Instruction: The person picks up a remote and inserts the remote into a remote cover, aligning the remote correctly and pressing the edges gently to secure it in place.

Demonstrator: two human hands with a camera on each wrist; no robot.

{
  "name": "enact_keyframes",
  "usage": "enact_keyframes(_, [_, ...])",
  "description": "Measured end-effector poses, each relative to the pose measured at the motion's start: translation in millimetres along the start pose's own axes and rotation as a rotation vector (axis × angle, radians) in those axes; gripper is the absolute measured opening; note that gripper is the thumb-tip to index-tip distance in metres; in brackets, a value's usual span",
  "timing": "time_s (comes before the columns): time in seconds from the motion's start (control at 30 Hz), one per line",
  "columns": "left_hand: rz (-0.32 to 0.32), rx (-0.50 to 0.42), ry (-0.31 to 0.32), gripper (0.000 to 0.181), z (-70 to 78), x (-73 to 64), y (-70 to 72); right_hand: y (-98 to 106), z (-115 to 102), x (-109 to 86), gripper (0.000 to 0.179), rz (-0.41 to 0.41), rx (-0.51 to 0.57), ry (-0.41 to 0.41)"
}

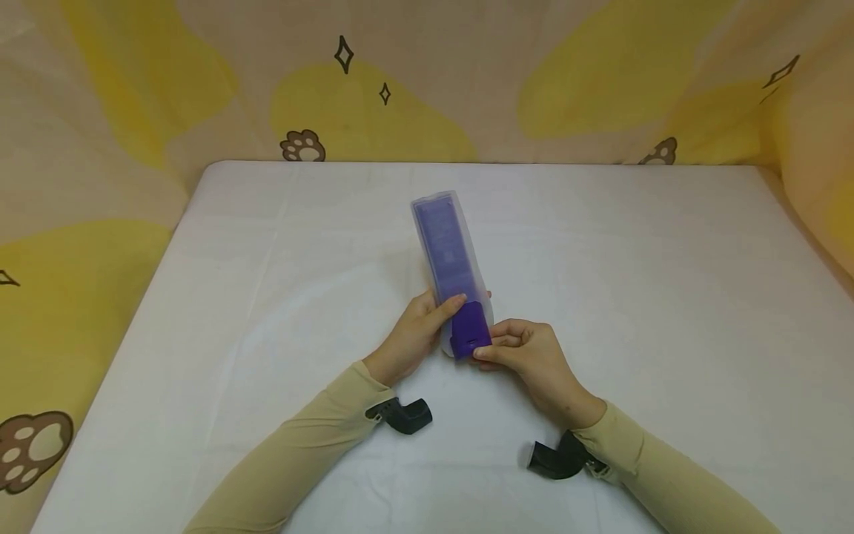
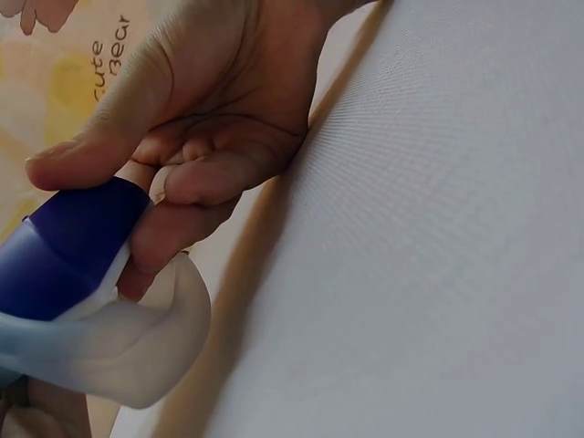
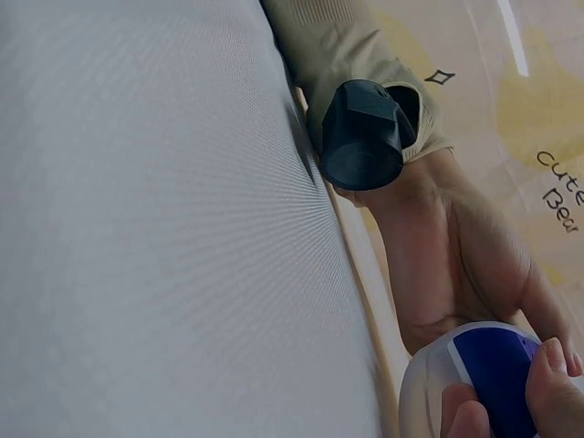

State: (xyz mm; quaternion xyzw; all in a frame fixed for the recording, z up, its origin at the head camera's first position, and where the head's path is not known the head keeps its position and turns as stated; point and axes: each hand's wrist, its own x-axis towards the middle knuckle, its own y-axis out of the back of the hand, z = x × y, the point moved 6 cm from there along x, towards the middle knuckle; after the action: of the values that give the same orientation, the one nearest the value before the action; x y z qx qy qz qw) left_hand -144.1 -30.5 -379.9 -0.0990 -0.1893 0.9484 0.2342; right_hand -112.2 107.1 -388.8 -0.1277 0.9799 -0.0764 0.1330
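Head view puts both hands near the middle of the table, on one long object. The left hand (image 1: 414, 330) grips a translucent case (image 1: 448, 248) from its left side, thumb laid across the top and a fingertip just showing past the far right edge. The right hand (image 1: 534, 356) pinches the near right corner of a dark purple piece (image 1: 470, 322) at the case's near end, its thumb on top. The case slants, its far end leaning left and away from the person; through its cloudy wall shows a paler purple-blue filling. Both wrist views show a cloudy, curved rim beside the dark purple piece.

Beige sleeves (image 1: 313, 434) cover the arms, and below each cuff sits a black device (image 1: 408, 415). Under it all spreads a white table (image 1: 654, 259). Around the table hangs a patterned curtain (image 1: 494, 67) with yellow patches, brown paw prints and outlined sparkles; the wrist views catch the lettering "cute Bear" on it.
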Motion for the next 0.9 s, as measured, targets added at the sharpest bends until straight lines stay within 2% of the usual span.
enact_keyframes(0.37, [-0.007, 0.017, -0.004, 0.044, -0.4, 0.0, -0.1, -0.1, -0.2, 0.3, 0.028, 0.001, 0.005, 0.002])
enact_keyframes(0.9, [0.006, -0.017, 0.043, 0.045, -0.2, -0.6, 1.6, -0.2, 0.5, 1.1, 0.028, -0.004, 0.014, -0.005])
